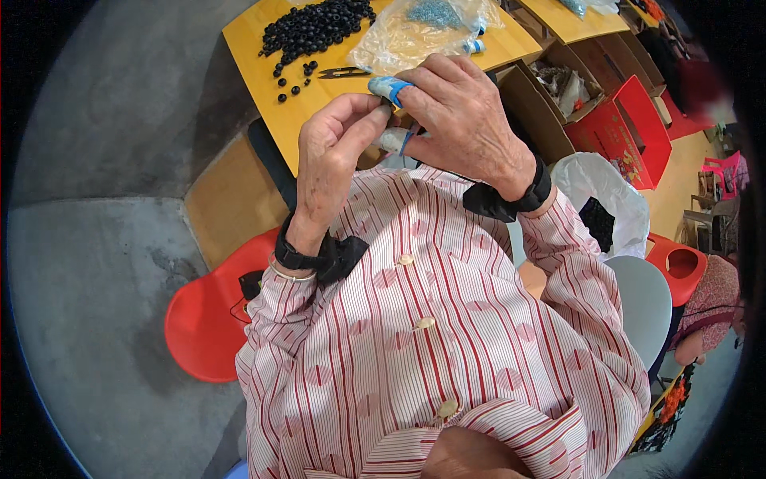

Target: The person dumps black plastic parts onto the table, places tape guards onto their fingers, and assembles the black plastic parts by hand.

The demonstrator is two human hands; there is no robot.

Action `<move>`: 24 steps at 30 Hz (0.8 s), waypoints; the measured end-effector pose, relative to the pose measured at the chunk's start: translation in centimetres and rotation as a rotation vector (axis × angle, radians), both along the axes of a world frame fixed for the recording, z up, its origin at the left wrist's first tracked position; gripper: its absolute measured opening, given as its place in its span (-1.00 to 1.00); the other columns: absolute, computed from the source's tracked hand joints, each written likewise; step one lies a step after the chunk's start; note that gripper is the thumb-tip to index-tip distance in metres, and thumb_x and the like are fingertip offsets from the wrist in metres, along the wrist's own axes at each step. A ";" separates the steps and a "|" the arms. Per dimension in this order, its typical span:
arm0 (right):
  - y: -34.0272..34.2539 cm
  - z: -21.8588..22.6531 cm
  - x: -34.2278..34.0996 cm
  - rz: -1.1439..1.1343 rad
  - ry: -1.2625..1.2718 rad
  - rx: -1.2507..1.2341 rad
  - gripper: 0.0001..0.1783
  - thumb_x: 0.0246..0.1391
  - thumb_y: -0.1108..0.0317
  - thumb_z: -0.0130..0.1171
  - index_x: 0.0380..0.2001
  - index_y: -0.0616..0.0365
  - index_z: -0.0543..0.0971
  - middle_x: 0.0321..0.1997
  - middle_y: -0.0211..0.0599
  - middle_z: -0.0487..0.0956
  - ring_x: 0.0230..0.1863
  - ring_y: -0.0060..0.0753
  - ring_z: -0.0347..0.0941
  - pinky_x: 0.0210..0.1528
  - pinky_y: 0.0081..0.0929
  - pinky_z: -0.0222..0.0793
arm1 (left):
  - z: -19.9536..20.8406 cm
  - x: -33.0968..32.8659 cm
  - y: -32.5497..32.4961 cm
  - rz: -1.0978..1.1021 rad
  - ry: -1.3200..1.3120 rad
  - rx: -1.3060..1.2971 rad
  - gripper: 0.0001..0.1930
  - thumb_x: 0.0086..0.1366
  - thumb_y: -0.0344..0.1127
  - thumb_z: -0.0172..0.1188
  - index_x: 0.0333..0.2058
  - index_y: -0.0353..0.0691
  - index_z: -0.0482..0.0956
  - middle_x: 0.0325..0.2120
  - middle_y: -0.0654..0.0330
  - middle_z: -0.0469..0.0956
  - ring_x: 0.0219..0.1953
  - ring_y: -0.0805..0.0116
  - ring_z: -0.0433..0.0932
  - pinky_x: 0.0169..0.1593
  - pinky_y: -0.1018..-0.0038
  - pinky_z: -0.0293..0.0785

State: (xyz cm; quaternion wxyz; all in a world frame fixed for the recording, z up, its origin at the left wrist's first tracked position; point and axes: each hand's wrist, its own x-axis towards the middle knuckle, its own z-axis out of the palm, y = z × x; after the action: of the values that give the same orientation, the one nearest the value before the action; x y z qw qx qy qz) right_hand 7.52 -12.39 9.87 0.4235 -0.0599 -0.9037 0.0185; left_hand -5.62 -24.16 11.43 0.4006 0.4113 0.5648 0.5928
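Observation:
My left hand (331, 156) is closed in a pinch, its thumb and index tip meeting over something small and dark that I cannot make out. Close against it, my right hand (471, 120) has its fingers bent, with blue tape (388, 88) round the index finger and pale wrapping (393, 141) on the thumb. Its fingertips come to the same spot, and what they hold is hidden. Beyond the hands, dark thread snips (343, 73) lie on the yellow table (267, 100). Round black beads (315, 30) form a pile there, with several strays on its near side.
A clear plastic bag (391, 40) with light blue beads (433, 13) lies on the table. To the right stand cardboard boxes (531, 108), a red box (618, 132) and a white sack (574, 172). A red stool (207, 319) is at left; a person (710, 299) sits at far right.

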 end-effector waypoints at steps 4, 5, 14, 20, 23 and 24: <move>-0.1 0.0 0.6 0.042 -0.038 -0.055 -0.48 -0.52 0.42 0.35 -0.29 0.13 0.52 -0.31 -0.37 0.54 -0.26 -0.27 0.44 -0.21 -0.37 0.38 | 0.1 0.2 -0.3 0.011 0.011 -0.043 -0.76 0.24 -0.35 0.08 -0.21 -0.42 0.52 -0.38 0.22 0.57 -0.38 0.56 0.48 -0.27 0.63 0.40; 0.0 -0.1 0.6 0.040 -0.039 -0.057 -0.48 -0.52 0.42 0.35 -0.29 0.13 0.52 -0.31 -0.37 0.54 -0.26 -0.27 0.44 -0.21 -0.37 0.38 | 0.2 0.2 -0.3 0.000 -0.003 -0.067 -0.76 0.24 -0.35 0.08 -0.21 -0.41 0.52 -0.38 0.22 0.57 -0.37 0.58 0.48 -0.26 0.63 0.40; 0.7 -1.4 1.1 0.111 0.008 -0.117 -0.54 -0.41 0.31 0.44 -0.31 0.12 0.56 -0.38 -0.36 0.53 -0.32 -0.32 0.44 -0.29 -0.43 0.39 | 0.4 0.2 -1.1 -0.098 -0.201 -0.152 -0.69 0.28 -0.27 0.12 -0.12 -0.40 0.51 -0.32 0.24 0.56 -0.31 0.59 0.47 -0.20 0.64 0.37; 0.6 -1.2 1.0 0.131 0.061 -0.136 -0.53 -0.39 0.29 0.45 -0.28 0.11 0.58 -0.37 -0.35 0.55 -0.32 -0.33 0.45 -0.29 -0.45 0.40 | -0.2 -1.1 -1.5 -0.141 -0.275 -0.230 -0.64 0.29 -0.26 0.10 -0.03 -0.41 0.46 -0.22 0.26 0.54 -0.22 0.55 0.45 -0.07 0.61 0.33; 0.9 -1.5 0.6 0.156 0.109 -0.134 -0.66 -0.33 0.19 0.41 -0.45 0.10 0.56 -0.53 -0.40 0.47 -0.41 -0.33 0.42 -0.35 -0.44 0.40 | -0.7 -1.3 -1.3 -0.168 -0.223 -0.211 -0.65 0.29 -0.27 0.10 -0.05 -0.40 0.47 -0.23 0.26 0.53 -0.23 0.55 0.45 -0.07 0.59 0.34; 1.0 -1.5 0.6 0.177 0.107 -0.130 -0.67 -0.32 0.20 0.40 -0.44 0.09 0.56 -0.53 -0.39 0.47 -0.41 -0.33 0.42 -0.38 -0.45 0.40 | -0.8 -1.4 -1.3 -0.169 -0.224 -0.213 -0.65 0.29 -0.27 0.10 -0.05 -0.40 0.47 -0.23 0.26 0.53 -0.23 0.55 0.45 -0.07 0.59 0.34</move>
State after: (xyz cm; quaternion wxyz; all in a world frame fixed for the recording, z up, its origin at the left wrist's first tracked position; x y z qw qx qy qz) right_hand 8.10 -11.39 8.35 0.4630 -0.0063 -0.8785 0.1178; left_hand -7.02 -25.47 10.68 0.5506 0.3441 0.5397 0.5358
